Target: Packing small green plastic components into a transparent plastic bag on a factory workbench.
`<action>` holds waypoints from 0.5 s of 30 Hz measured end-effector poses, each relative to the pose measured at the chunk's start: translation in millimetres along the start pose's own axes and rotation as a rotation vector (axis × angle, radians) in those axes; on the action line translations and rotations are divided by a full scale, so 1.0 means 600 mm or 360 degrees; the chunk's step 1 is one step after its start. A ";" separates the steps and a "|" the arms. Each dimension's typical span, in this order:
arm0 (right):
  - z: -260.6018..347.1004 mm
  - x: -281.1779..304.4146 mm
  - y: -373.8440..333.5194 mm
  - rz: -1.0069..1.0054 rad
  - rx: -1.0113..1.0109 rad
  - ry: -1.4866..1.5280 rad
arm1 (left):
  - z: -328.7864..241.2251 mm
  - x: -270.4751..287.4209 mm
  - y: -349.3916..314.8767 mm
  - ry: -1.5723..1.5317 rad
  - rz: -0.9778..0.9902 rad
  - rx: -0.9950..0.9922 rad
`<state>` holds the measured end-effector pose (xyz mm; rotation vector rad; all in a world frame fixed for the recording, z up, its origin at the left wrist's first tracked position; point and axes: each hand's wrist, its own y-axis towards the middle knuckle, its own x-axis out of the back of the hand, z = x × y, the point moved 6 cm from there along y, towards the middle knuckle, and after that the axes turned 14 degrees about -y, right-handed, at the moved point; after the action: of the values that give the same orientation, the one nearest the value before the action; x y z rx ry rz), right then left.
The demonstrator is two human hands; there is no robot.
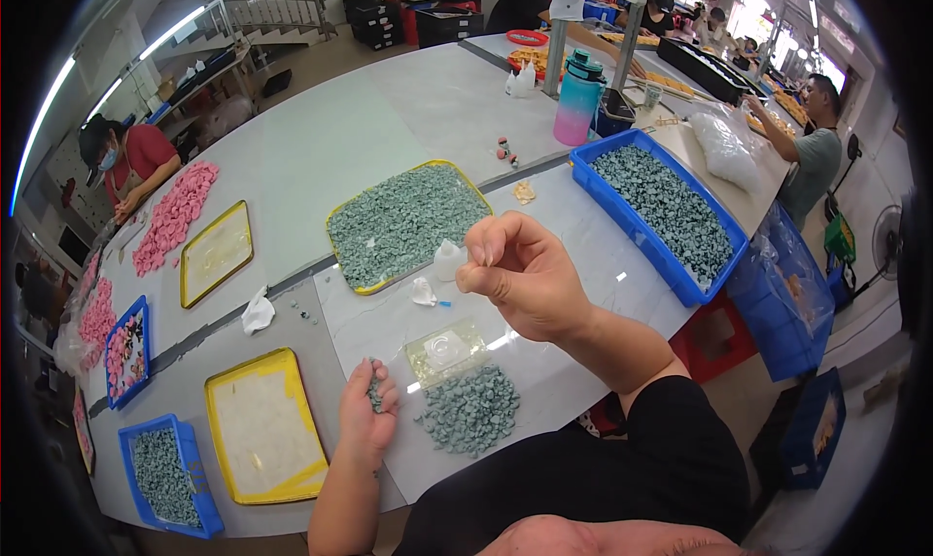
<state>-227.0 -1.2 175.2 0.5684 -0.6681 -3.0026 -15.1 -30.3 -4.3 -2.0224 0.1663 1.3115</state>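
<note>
My left hand [362, 415] is curled closed around several small grey-green pieces [375, 395], low over the table beside a loose heap of the same pieces [471, 410]. My right hand [525, 279] is raised higher, thumb and fingertips pressed together in a pinch; what they hold, if anything, is too small to make out. A clear flat plate [418, 358] with a whitish round patch lies just behind the heap. Partly hidden by my right hand, a small white bottle [448, 262] stands beyond, near a crumpled white tissue [422, 292].
A yellow-rimmed tray [336, 252] spread with green pieces lies behind. Blue trays of similar pieces stand at right [622, 222] and lower left [201, 478]. A yellow tray [262, 430] is left of my hand. Pink pieces [177, 216] and a water bottle [575, 109] lie farther off; people work around.
</note>
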 end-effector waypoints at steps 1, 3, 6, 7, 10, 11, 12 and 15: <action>0.001 0.000 -0.001 -0.0022 -0.0001 -0.0002 | 0.000 -0.001 -0.002 0.0008 0.0004 0.0000; 0.004 -0.003 -0.002 -0.0016 0.0010 0.0005 | 0.000 -0.002 -0.005 0.0015 0.0012 -0.0001; 0.005 -0.004 -0.005 -0.0004 0.0031 0.0008 | 0.001 -0.002 -0.009 0.0016 0.0016 0.0003; 0.005 -0.004 -0.006 0.0005 0.0043 0.0005 | 0.001 -0.002 -0.009 0.0019 0.0019 0.0004; 0.015 -0.006 -0.008 -0.0070 -0.0011 -0.0256 | 0.002 -0.001 -0.010 0.0013 0.0010 0.0004; 0.017 -0.009 -0.007 -0.0068 -0.0010 -0.0254 | 0.002 0.000 -0.011 0.0005 -0.0002 0.0005; 0.024 -0.013 -0.007 -0.0051 0.0061 -0.0284 | 0.002 0.000 -0.011 0.0007 -0.0002 0.0005; 0.022 -0.002 -0.007 0.0095 0.0185 -0.0209 | 0.004 0.003 -0.009 -0.0005 -0.0002 0.0015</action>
<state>-230.0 8.1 185.1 0.3492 -0.8554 -2.9800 -13.6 -24.6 -3.8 -2.0121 0.1694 1.3104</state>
